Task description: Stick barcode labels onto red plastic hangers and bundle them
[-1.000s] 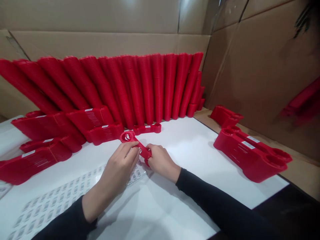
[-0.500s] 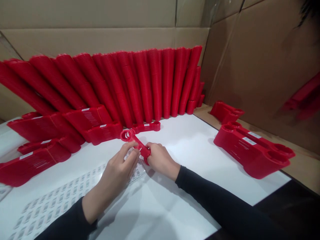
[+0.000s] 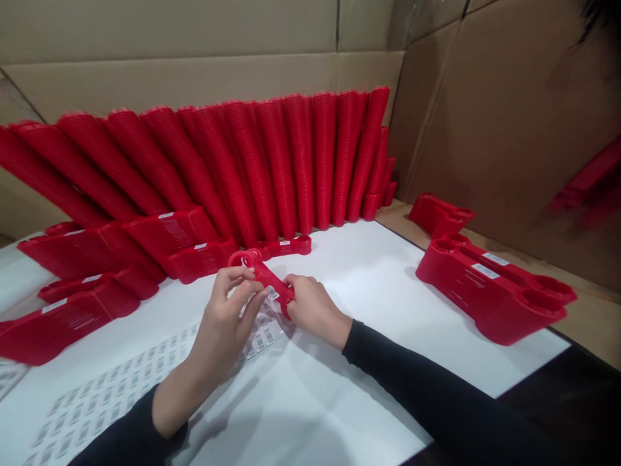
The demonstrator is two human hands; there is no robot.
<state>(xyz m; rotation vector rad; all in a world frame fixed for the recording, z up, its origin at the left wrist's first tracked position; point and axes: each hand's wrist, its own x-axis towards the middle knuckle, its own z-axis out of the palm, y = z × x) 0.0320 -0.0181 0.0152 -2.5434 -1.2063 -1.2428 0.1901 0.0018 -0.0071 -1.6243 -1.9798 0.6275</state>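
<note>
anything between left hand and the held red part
Nothing visible: the left hand is at the red part, beside its label, though contact is unclear. The right hand grips the near end.

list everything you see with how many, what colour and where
long red plastic piece with rounded ends: one, red, in the right hand
small printed label: one, white, on that piece
printed label sheet: at least one, white, on the tabletop
tall ribbed plastic stacks: over ten, red, along the back
low plastic stacks: several, red, at left
labelled plastic stacks: two, red, at right
short plastic stack: one, red, beyond those two
cardboard panels: several, brown, behind and right
tabletop: one, white, beneath the hands
black sleeves: two, black, on both forearms
left hand: one, bare, beside the small printed label
right hand: one, bare, gripping the piece
</note>
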